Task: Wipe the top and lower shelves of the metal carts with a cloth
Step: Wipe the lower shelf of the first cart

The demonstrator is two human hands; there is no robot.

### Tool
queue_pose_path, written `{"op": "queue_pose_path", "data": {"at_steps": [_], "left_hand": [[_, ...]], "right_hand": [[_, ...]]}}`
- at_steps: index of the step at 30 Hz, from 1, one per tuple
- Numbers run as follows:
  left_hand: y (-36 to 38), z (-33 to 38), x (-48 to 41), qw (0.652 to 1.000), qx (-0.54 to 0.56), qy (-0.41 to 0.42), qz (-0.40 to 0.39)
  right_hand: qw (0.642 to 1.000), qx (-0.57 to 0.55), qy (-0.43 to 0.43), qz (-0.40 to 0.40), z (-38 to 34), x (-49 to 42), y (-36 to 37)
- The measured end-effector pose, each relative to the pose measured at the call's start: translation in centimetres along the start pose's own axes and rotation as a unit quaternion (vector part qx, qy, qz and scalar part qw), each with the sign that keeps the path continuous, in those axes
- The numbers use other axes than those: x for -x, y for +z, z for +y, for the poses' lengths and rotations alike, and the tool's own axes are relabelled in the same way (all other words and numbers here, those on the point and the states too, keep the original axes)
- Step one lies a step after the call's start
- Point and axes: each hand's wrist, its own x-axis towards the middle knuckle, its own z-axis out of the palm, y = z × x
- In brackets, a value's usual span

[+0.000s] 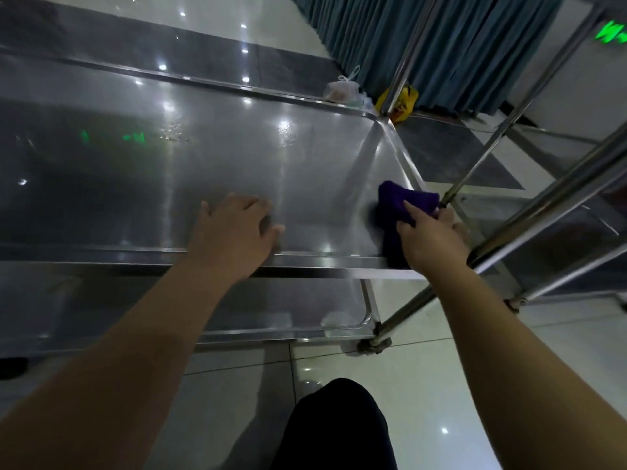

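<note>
My right hand point(431, 239) is gripping the purple cloth point(403, 212) in the top shelf's point(203, 147) near right corner, left hand point(234, 232) resting open

Glossy pale floor tiles point(424, 385) reflected spots of light; a teal curtain point(458, 45) hung at one o'clock, a green sign point(610, 32) glowing at two.

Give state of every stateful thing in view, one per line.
left hand: open, resting on the top shelf by its front rim.
right hand: grips the purple cloth, index finger extended.
purple cloth: bunched, pressed onto the top shelf near its right end.
top shelf: some droplets toward the back.
lower shelf: neither hand on it.
curtain: drawn shut.
green sign: lit.
</note>
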Motion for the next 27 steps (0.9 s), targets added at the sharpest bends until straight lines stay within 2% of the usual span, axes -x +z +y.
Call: {"op": "queue_pose_path", "data": {"at_steps": [2,5,7,8,11,13,14,17,18,19,22,24,26,27], "left_hand": [[0.4,-0.1,-0.2,1.0,-0.026,0.001,0.002],[0.6,-0.7,-0.1,0.999,-0.032,0.001,0.018],[0.8,-1.0,-0.1,0.999,-0.036,0.007,0.024],[0.8,-1.1,-0.1,0.999,-0.035,0.008,0.025],[1.0,-1.0,0.0,0.999,-0.04,-0.003,0.027],[1.1,-0.9,-0.2,0.998,-0.054,-0.001,0.021],[1.2,-0.9,-0.2,0.998,-0.055,0.003,0.019],[1.1,-1.3,-0.1,0.998,-0.048,0.006,0.026],[1.1,-1.4,-0.1,0.999,-0.045,0.004,0.026],[1.0,-1.4,-0.1,0.999,-0.042,0.002,0.026],[1.1,-1.1,-0.1,0.999,-0.039,0.0,0.03],[1.1,-1.0,-0.1,0.999,-0.043,0.0,0.028],[1.2,-1.0,-0.2,0.999,-0.043,0.002,0.03],[1.2,-1.1,-0.1,0.999,-0.044,0.002,0.032]], "right_hand": [[0.999,0.046,0.017,0.021,-1.3,1.1,0.6],[0.989,0.05,-0.132,0.037,-2.9,3.1,1.3],[0.983,0.06,-0.17,0.039,-1.5,2.8,0.7],[0.986,0.077,-0.145,0.031,-0.6,2.2,0.2],[0.994,0.108,0.021,0.016,-0.1,0.2,-0.5],[0.99,0.12,0.069,0.023,-2.4,-0.7,0.1],[0.992,0.11,0.052,0.029,-3.8,-0.6,0.6],[0.989,0.078,-0.122,0.032,-5.5,-0.8,1.5],[0.985,0.076,-0.155,0.024,-5.0,-1.5,1.4],[0.986,0.07,-0.149,0.012,-4.3,-2.5,0.9],[1.0,0.019,0.008,0.007,-2.8,-5.7,-0.4],[0.998,0.018,0.061,0.018,-4.0,-7.1,-0.2],[1.0,0.01,0.008,0.018,-6.7,-7.3,0.7],[0.998,0.007,-0.06,0.013,-8.1,-7.2,1.3]]}}
